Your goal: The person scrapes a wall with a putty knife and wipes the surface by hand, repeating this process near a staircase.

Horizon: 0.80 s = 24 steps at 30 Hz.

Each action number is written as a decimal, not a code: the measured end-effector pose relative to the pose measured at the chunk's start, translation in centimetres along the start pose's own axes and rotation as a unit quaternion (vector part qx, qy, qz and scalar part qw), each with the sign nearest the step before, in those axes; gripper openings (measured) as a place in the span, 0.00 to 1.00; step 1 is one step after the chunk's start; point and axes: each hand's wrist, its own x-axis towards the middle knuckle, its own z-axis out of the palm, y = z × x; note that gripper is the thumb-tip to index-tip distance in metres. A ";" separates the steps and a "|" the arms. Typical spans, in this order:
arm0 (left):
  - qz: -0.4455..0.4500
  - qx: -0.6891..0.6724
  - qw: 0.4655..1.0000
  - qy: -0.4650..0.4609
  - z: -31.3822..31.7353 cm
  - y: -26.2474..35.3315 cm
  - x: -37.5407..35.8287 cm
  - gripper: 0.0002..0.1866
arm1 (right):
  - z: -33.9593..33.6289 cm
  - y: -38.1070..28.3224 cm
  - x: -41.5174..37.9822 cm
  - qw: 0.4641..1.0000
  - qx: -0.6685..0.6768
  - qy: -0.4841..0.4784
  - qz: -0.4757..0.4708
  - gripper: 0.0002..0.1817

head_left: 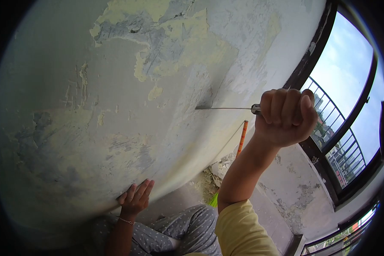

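My right hand (288, 115) is wrapped in a fist round the handle of a thin-bladed tool (226, 108). The blade points left, and its tip meets the wall (128, 102), which has scraped patches of yellowish and grey peeling paint. Most of the handle is hidden in my fist. Lower down, my left hand (136, 198) lies against the wall with its fingers spread and nothing in it. A thin bracelet (126, 221) is on the left wrist.
A dark-framed window (350, 123) with a railing outside stands at the right. An orange stick (242, 137) leans behind my right forearm. Rubble (213, 179) and something bright green (214, 199) lie by the wall's base. My legs (183, 226) are folded below.
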 end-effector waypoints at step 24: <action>-0.018 -0.046 0.999 0.004 -0.3 0.2 0.3 0.21 | 3.0 -5.4 1.0 0.997 0.042 0.017 -0.060 0.16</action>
